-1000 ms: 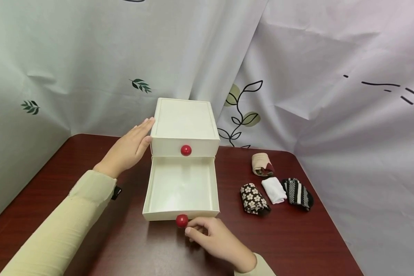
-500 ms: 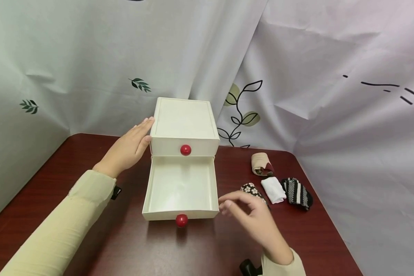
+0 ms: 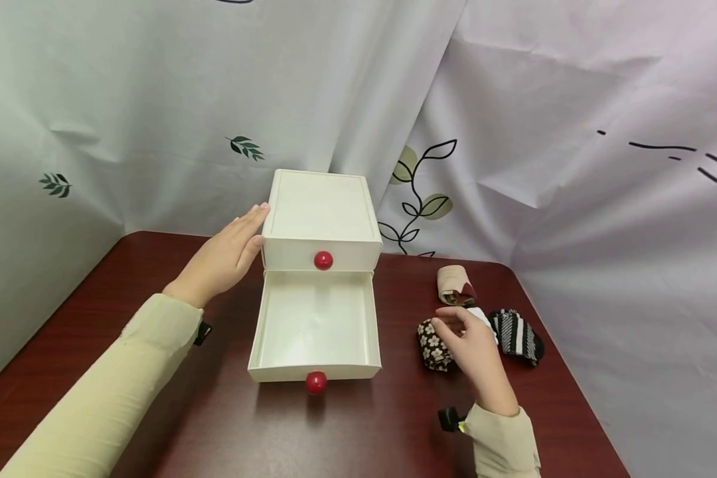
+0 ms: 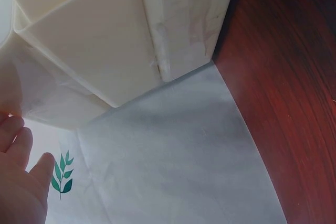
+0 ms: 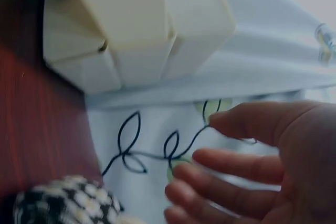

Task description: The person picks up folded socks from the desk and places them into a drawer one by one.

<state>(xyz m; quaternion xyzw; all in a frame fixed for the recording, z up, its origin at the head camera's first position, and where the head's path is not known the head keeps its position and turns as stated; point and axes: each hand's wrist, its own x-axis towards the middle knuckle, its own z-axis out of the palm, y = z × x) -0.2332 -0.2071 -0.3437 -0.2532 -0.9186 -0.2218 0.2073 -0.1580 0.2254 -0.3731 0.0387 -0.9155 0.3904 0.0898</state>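
Observation:
A cream two-drawer box (image 3: 324, 206) stands on the table, its upper drawer closed and its lower drawer (image 3: 318, 328) pulled out with nothing inside. My left hand (image 3: 218, 262) rests with straight fingers against the box's left side; its fingertips also show at the left wrist view's edge. My right hand (image 3: 469, 345) hovers over the rolled flower-patterned socks (image 3: 433, 348), thumb and fingers apart and loosely bent. It partly hides them and the folded white socks (image 3: 482, 316). In the right wrist view the fingers (image 5: 236, 166) hold nothing, with the flowered socks below left.
Striped black-and-white socks (image 3: 516, 335) and a beige rolled pair (image 3: 454, 285) lie at the right of the dark red table (image 3: 215, 431). Red round knobs (image 3: 316, 382) stick out from the drawer fronts. A patterned white curtain (image 3: 185, 99) hangs behind.
My right hand has left the lower drawer's knob and moved right and away from me to the flowered socks. The left hand and the box have stayed put.

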